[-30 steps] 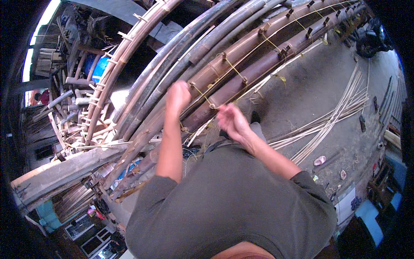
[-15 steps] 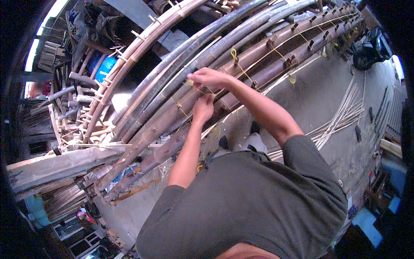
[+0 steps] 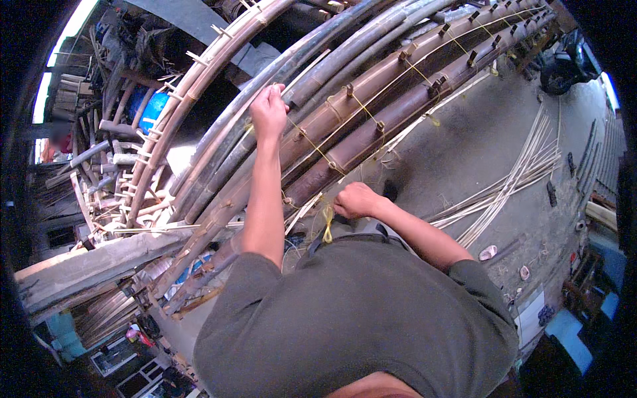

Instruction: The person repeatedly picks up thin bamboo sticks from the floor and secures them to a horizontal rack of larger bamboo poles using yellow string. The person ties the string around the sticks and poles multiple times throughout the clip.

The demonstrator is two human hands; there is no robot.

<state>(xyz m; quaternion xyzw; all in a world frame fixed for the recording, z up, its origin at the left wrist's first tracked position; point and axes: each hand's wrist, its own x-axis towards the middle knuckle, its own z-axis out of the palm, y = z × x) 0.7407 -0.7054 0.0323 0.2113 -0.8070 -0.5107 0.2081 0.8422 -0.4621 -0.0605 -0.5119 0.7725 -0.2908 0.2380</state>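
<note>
Long brown bamboo poles [image 3: 371, 126] lie side by side in a raft-like row, crossed by yellow cord [image 3: 317, 147] and small wooden pegs. My left hand [image 3: 269, 109] is raised in a fist over the upper poles, gripping the yellow cord near a grey pole. Lower down, my right hand [image 3: 355, 201] is closed on the same cord at the near edge of the lowest pole. A loose yellow loop [image 3: 328, 224] hangs just below that hand.
A bundle of thin pale bamboo strips [image 3: 511, 186] lies on the grey concrete floor to the right. Curved pegged bamboo rails [image 3: 179, 106] and stacked cut poles [image 3: 99, 159] fill the left. A weathered plank [image 3: 86, 259] runs at lower left. A dark machine [image 3: 564, 66] stands at upper right.
My hands were together on the upper poles half a second ago. Now the left hand stays high while the right has dropped to the lowest pole, drawing the yellow cord down.
</note>
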